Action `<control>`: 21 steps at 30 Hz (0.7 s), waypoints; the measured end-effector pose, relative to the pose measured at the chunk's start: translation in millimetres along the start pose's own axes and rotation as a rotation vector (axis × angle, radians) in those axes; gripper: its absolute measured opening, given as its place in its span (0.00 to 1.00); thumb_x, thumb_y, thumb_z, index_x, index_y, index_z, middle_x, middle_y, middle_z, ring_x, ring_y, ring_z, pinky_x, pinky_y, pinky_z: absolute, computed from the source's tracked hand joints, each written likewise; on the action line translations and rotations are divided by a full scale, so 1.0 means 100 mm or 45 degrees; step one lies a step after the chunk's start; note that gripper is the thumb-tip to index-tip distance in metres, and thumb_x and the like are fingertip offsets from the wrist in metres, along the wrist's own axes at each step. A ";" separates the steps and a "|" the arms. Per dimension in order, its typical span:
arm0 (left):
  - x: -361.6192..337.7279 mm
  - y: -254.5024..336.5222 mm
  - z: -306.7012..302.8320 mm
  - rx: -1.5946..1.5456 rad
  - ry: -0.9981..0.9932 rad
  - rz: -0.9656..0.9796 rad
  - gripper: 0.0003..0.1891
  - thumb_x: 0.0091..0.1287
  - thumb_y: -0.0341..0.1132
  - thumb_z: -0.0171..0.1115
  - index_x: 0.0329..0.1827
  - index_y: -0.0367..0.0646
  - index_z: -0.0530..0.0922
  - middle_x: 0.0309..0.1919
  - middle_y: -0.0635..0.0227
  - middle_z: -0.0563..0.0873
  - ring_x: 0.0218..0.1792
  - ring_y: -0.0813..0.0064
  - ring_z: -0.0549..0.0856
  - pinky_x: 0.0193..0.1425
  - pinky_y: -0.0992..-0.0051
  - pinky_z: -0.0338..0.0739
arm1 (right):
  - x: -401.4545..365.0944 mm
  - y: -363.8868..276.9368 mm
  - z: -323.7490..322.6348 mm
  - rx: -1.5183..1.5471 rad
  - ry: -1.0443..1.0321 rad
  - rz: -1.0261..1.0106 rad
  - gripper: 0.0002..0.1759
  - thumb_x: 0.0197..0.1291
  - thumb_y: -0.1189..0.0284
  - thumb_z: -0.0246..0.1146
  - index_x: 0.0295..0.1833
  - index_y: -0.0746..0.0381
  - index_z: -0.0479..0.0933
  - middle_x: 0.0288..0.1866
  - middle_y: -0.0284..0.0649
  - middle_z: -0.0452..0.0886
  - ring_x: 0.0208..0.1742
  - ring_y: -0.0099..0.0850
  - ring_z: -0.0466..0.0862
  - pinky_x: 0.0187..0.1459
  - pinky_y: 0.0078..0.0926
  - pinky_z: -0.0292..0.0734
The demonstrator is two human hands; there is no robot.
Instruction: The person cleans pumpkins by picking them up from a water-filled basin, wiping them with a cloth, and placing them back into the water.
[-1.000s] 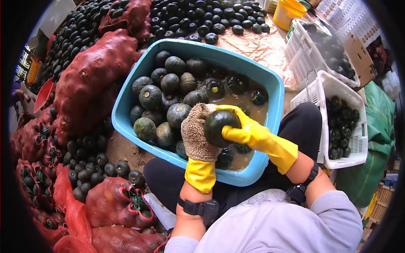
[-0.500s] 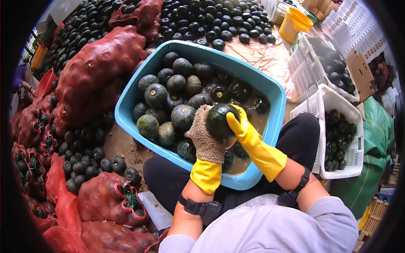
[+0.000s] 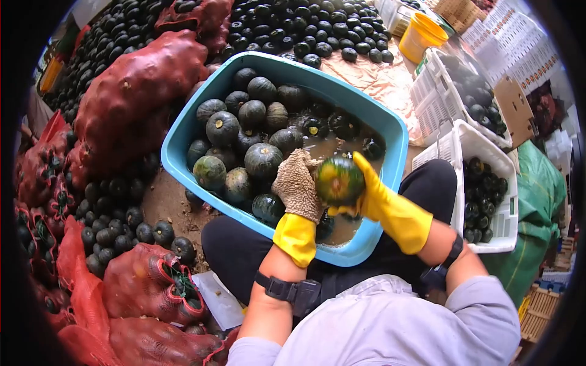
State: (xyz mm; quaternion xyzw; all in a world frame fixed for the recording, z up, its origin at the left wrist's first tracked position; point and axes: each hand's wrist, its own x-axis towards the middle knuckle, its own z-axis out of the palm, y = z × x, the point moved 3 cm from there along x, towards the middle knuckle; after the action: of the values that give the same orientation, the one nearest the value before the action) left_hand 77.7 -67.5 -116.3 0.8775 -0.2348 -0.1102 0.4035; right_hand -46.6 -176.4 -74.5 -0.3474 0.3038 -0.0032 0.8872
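Note:
My right hand (image 3: 381, 198), in a yellow rubber glove, grips a wet dark green pumpkin (image 3: 339, 180) from its right side. An orange-yellow patch on the pumpkin faces up, slightly blurred. At the pumpkin's left side is my left hand (image 3: 298, 186), wearing a tan nubby scrubbing mitt over a yellow glove; its fingers are hidden inside the mitt. Both hands are over the front of a blue tub (image 3: 174, 152). Several dull green pumpkins (image 3: 263, 160) are heaped in the tub's left half, and murky brown water (image 3: 351, 145) shows at the right.
Red mesh sacks (image 3: 140, 85) of pumpkins crowd the left, with loose pumpkins (image 3: 113, 235) among them. A large pile (image 3: 305, 27) lies behind the tub. To the right stand white crates (image 3: 508, 210) holding pumpkins, a yellow bucket (image 3: 421, 38) and a green sack (image 3: 540, 201).
The pumpkin has turned, so its orange-yellow patch now faces up. My right hand has shifted right and down around it, and the mitt now sits beside the pumpkin. The view has shifted slightly.

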 end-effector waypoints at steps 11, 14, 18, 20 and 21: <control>-0.08 0.04 -0.11 -2.008 -0.271 -0.936 0.16 0.77 0.51 0.55 0.51 0.52 0.84 0.41 0.64 0.90 0.40 0.55 0.91 0.41 0.52 0.86 | 0.75 -0.89 -0.15 -1.696 -0.348 -0.022 0.27 0.70 0.53 0.72 0.68 0.55 0.84 0.61 0.43 0.90 0.63 0.36 0.89 0.64 0.37 0.84; 0.12 -0.44 0.08 -1.335 -0.058 -0.027 0.11 0.75 0.46 0.64 0.50 0.51 0.84 0.42 0.63 0.90 0.42 0.53 0.92 0.46 0.55 0.88 | 0.15 0.19 -0.42 -2.929 -0.353 0.178 0.50 0.45 0.47 0.83 0.77 0.48 0.78 0.76 0.57 0.79 0.65 0.57 0.87 0.66 0.51 0.85; -0.03 -0.04 -0.12 -0.312 0.311 0.150 0.15 0.67 0.41 0.72 0.54 0.49 0.83 0.45 0.60 0.91 0.48 0.50 0.91 0.53 0.53 0.87 | 0.74 0.94 -0.89 -3.096 0.160 0.630 0.58 0.55 0.55 0.85 0.85 0.69 0.66 0.77 0.54 0.81 0.77 0.46 0.81 0.74 0.43 0.80; -0.05 -0.05 -0.08 -0.321 0.252 0.042 0.19 0.64 0.40 0.75 0.57 0.48 0.82 0.47 0.59 0.90 0.51 0.49 0.90 0.56 0.52 0.86 | 0.83 0.86 -0.94 -3.034 0.045 0.511 0.51 0.59 0.59 0.82 0.84 0.65 0.68 0.75 0.51 0.82 0.74 0.44 0.82 0.72 0.42 0.81; -0.06 -0.07 -0.07 -0.305 0.242 0.015 0.22 0.62 0.39 0.76 0.58 0.48 0.81 0.48 0.58 0.90 0.52 0.48 0.90 0.58 0.52 0.86 | 0.84 0.75 -0.94 -2.900 -0.041 0.398 0.48 0.62 0.61 0.81 0.83 0.63 0.68 0.74 0.50 0.83 0.73 0.42 0.83 0.71 0.42 0.81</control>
State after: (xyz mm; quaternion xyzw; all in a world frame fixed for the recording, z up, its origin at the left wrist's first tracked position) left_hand 77.4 -56.6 -117.0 0.8280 -0.1860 -0.0515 0.5265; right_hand -44.2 -195.8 -219.9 -0.9064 0.1587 0.3879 0.0531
